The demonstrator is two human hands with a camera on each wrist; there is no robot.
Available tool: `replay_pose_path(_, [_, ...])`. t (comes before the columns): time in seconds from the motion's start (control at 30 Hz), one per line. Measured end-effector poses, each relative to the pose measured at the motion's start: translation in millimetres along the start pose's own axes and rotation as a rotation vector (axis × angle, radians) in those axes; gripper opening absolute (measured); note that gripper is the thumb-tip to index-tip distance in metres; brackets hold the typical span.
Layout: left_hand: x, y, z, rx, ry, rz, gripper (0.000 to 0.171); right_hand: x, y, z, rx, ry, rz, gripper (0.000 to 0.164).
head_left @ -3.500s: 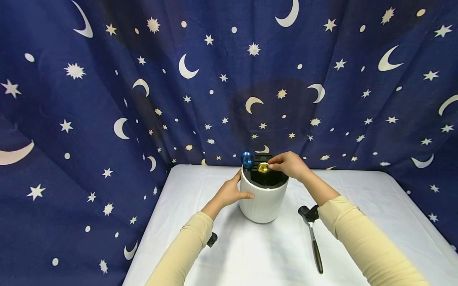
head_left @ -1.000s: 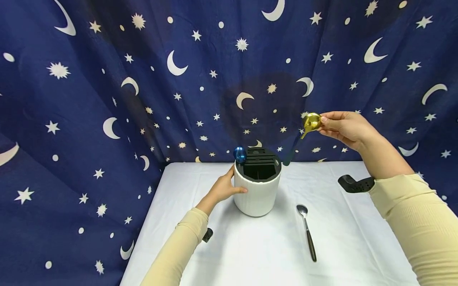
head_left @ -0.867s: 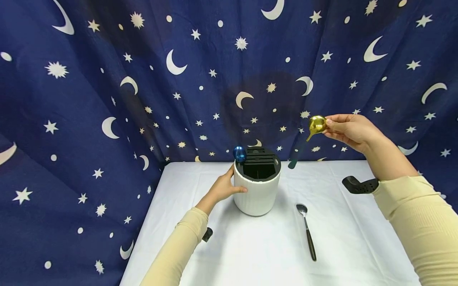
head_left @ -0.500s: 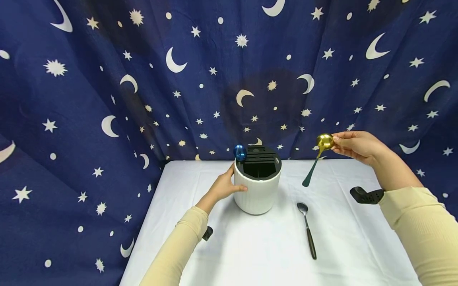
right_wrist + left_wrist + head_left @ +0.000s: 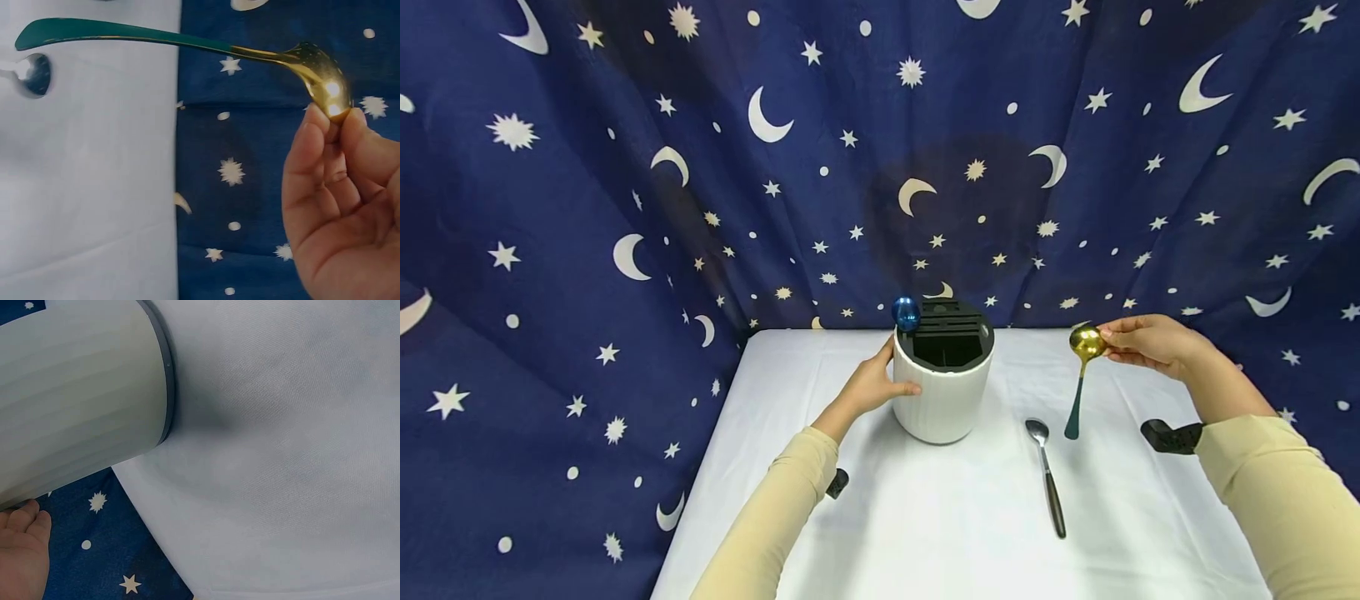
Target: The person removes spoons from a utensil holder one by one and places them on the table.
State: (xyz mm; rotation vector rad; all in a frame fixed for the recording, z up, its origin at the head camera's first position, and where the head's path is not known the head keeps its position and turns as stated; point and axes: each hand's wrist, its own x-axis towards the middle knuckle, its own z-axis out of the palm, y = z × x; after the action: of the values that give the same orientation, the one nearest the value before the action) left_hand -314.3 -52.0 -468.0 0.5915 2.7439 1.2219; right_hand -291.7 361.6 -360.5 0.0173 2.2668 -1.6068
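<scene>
My left hand [image 5: 868, 385] grips the left side of a white round utensil holder [image 5: 942, 408], thumb across its front. The holder has a black slotted insert, and a shiny blue rounded utensil end [image 5: 906, 314] sticks up at its left rim. In the left wrist view, that hand's fingertips [image 5: 39, 520] touch the holder's wall [image 5: 87, 394]. To the right, my right hand [image 5: 1150, 343] pinches a small ladle [image 5: 1086, 342] by the rim of its gold bowl. Its green handle [image 5: 112, 29] hangs downward in the head view, above the table.
A spoon [image 5: 1047, 475] with a steel bowl and dark handle lies on the white-covered table [image 5: 955, 533], right of the holder. Behind the table hangs a dark blue curtain [image 5: 820, 208] with moons and stars. Black wrist cameras [image 5: 1172, 437] are on both wrists.
My right hand has lifted the gold ladle out of the holder, moved it right, then lowered it over the table, its handle swinging to hang nearly vertical. My left hand stays on the holder.
</scene>
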Motion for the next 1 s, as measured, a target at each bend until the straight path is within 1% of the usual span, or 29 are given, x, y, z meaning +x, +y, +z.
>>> replay_pose_path(0.2, [2.0, 0.8, -3.7, 0.014, -0.001, -0.004, 0.109, 8.5, 20.4, 0.3, 0.013, -0.033, 0.048, 0.013])
replay_pose_path(0.4, [1.6, 2.4, -6.5, 0.018, 0.003, -0.005, 0.109, 14.1, 37.7, 2.7, -0.032, -0.036, 0.112, 0.026])
replay_pose_path(0.47, [1.3, 2.9, -7.0, 0.013, -0.001, -0.010, 0.109, 15.1, 43.8, 3.5, -0.049, -0.033, 0.131, 0.028])
replay_pose_path(0.57, [0.8, 4.0, -7.9, 0.010, -0.005, -0.015, 0.109, 17.0, 52.3, 4.6, -0.051, -0.035, 0.158, 0.023])
replay_pose_path(0.67, [1.4, 4.1, -8.6, 0.016, 0.000, -0.015, 0.108, 19.4, 60.4, 6.2, -0.032, -0.047, 0.165, 0.016])
replay_pose_path(0.8, [2.6, 2.7, -8.1, 0.010, 0.005, -0.010, 0.108, 22.8, 73.0, 10.0, -0.011, -0.051, 0.171, 0.017])
replay_pose_path(1.0, [1.3, -2.7, -3.4, 0.002, -0.023, -0.032, 0.110, 24.8, 95.0, 16.5, -0.019, -0.047, 0.191, 0.017])
